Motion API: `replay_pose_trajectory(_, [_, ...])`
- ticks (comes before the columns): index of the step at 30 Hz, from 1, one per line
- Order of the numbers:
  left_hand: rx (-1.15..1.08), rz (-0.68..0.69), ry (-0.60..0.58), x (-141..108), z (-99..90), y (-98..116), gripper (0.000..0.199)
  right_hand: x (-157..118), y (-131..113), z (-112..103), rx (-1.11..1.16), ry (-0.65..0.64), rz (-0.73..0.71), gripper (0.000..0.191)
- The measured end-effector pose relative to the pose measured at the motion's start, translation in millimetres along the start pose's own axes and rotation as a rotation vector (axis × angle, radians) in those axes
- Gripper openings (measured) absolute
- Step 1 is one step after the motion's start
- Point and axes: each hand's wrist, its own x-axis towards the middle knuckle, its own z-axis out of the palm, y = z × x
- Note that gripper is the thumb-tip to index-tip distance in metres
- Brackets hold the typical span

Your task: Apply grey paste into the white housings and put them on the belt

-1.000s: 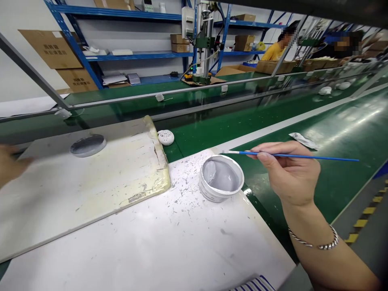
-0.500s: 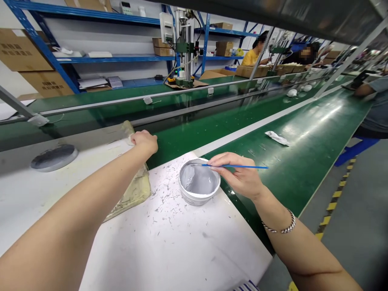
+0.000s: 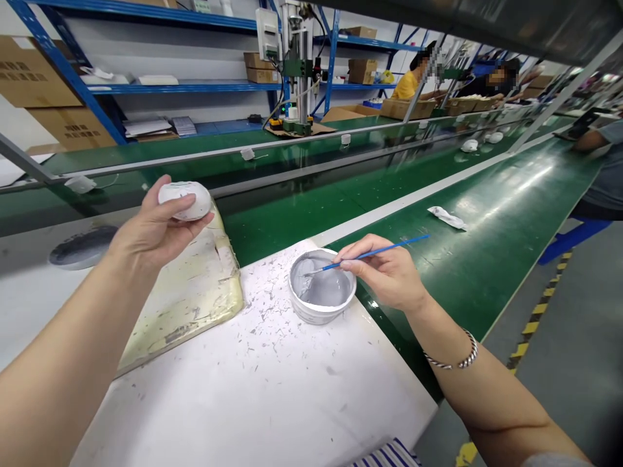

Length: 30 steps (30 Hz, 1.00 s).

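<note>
Blue paintbrush (image 3: 377,254), tip slanting into tub (image 3: 316,315)

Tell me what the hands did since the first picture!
The left hand picked up the round white shell from the green belt and lifted it. The right hand moved left, bringing the thin blue paintbrush tip over the grey paste in the white tub. The tub stayed on the white board.

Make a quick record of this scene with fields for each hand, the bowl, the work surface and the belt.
Left hand: holds white rounded shell
Right hand: pinches blue-handled paintbrush
Brush tip: over the grey paste
Bowl: white tub, holding the paste
Work surface: white board, speckled with flecks
Beyond: green conveyor belt
</note>
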Motion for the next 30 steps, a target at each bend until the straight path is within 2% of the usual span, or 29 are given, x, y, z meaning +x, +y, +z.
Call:
replay_pose_trajectory(4, [-0.169,0.009,-0.008,-28,-1.0,-5,0.062,6,-1,2,0.174,0.104,0.186,0.017])
replay_pose_trajectory(9, [-0.126,0.054,-0.096,-55,2.6,-27,0.079,11,2,-1,0.367,0.232,0.378,0.028])
replay_pose_trajectory(13, [-0.045,-0.038,-0.206,-71,6.7,-38,0.082,12,5,-3,0.477,0.300,0.488,0.032])
replay_pose_trajectory(18, [0.038,-0.090,-0.357,-87,11.5,-41,0.065,11,7,-3,0.509,0.323,0.493,0.032])
replay_pose_trajectory(22, [0.065,-0.082,-0.470,-96,14.3,-40,0.061,11,6,-2,0.512,0.327,0.443,0.029])
replay_pose_trajectory(27, [0.070,-0.130,-0.510,-103,18.3,-41,0.046,11,4,-2,0.513,0.343,0.414,0.030])
replay_pose_trajectory(30, [0.122,-0.104,-0.544,-104,19.0,-47,0.037,10,2,-1,0.518,0.347,0.411,0.030])
